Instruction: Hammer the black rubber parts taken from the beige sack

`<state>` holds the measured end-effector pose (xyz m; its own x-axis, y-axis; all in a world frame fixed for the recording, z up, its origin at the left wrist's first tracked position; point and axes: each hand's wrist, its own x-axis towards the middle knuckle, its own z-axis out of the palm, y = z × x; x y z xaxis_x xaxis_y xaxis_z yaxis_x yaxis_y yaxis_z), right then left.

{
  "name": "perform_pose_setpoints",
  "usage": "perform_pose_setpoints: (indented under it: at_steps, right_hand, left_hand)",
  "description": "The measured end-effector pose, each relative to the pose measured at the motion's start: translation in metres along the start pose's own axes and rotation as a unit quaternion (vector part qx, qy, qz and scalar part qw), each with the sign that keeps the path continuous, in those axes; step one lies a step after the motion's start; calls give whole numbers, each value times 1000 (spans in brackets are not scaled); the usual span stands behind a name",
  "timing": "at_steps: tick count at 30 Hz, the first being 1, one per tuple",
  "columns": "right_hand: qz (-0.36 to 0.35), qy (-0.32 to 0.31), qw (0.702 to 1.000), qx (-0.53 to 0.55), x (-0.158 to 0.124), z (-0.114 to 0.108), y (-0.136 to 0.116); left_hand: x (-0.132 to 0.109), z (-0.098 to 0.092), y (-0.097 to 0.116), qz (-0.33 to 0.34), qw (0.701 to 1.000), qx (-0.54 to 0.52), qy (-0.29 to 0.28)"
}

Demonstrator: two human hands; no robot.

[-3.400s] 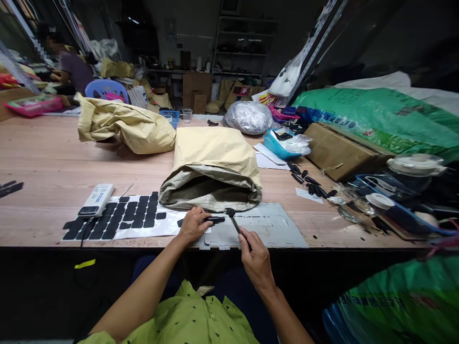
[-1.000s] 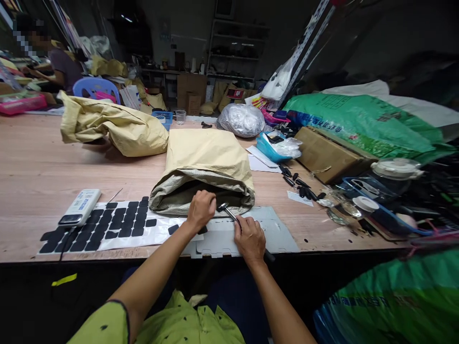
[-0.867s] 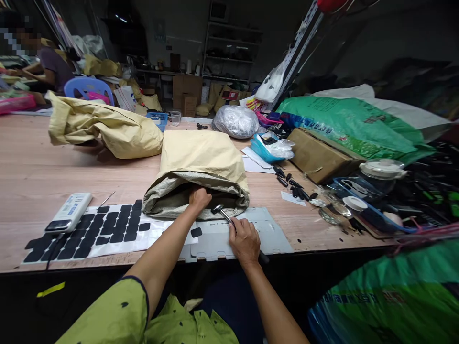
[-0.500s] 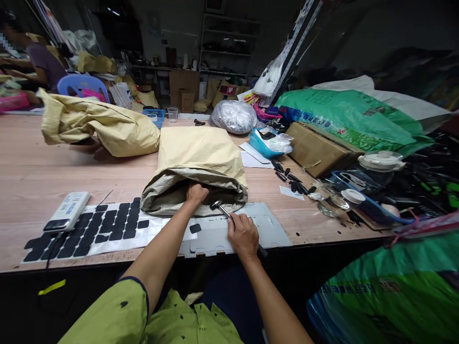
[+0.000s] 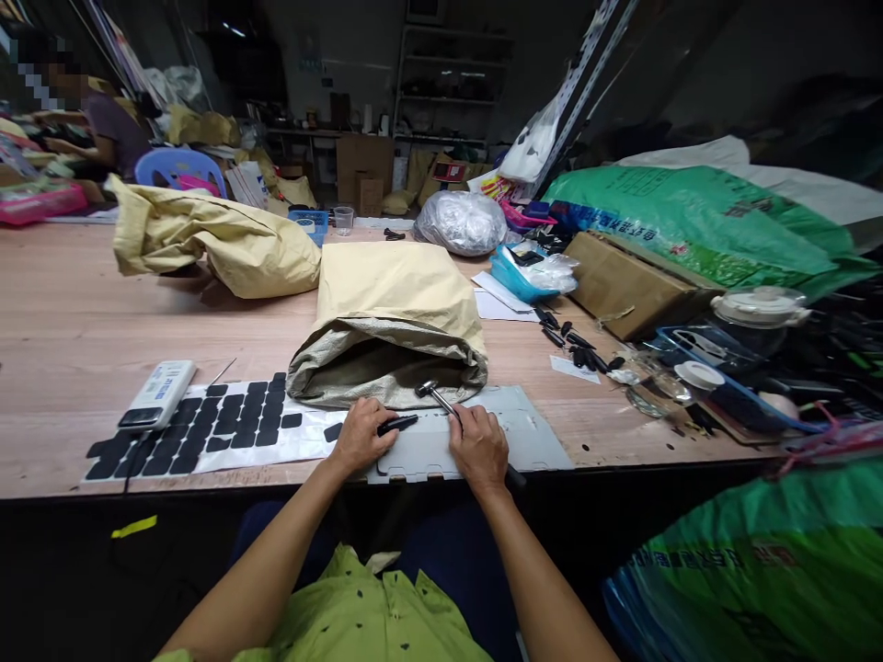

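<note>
My left hand [image 5: 359, 434] holds a small black plastic part [image 5: 396, 424] down on a grey metal plate [image 5: 531, 439] at the table's front edge. My right hand [image 5: 477, 447] grips a small hammer [image 5: 434, 395] by its handle, with the metal head raised just left of the hand, in front of the open mouth of a tan woven sack [image 5: 390, 322]. A white sheet of black adhesive pads [image 5: 227, 425] lies left of my left hand.
A white remote-like device [image 5: 157, 393] rests on the sheet's left end. A second tan sack [image 5: 213, 244] lies behind. Loose black parts [image 5: 576, 345], a cardboard box [image 5: 638, 285], blue trays and jars crowd the right. Another person sits far left.
My left hand came out of the sack's mouth and now presses a black part on the plate. My right hand kept the hammer beside it.
</note>
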<state>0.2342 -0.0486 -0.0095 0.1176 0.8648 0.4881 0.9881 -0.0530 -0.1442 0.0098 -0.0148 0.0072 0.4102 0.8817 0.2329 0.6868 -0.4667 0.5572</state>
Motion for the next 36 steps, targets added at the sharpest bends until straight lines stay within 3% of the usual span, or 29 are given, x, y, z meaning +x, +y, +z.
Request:
perform_pose_setpoints:
  at_steps: [5, 9, 13, 16, 24, 36]
  right_hand:
    - [-8, -29, 999, 22, 2, -4, 3]
    - [18, -27, 993, 116, -7, -19, -2]
    - [58, -74, 950, 298, -25, -36, -16]
    - [78, -122, 920, 365, -36, -45, -25]
    - [76, -140, 916, 368, -51, -49, -29]
    - [40, -142, 919, 366, -44, -52, -49]
  left_hand:
    - [2, -3, 0, -5, 1000, -14, -14]
    - [3, -6, 2, -34, 998, -41, -20]
    - [5, -6, 2, -47, 997, -50, -30]
    - [6, -6, 1, -54, 997, -54, -31]
    - [6, -1, -3, -54, 996, -63, -30]
    - [7, -3, -2, -59, 996, -49, -40]
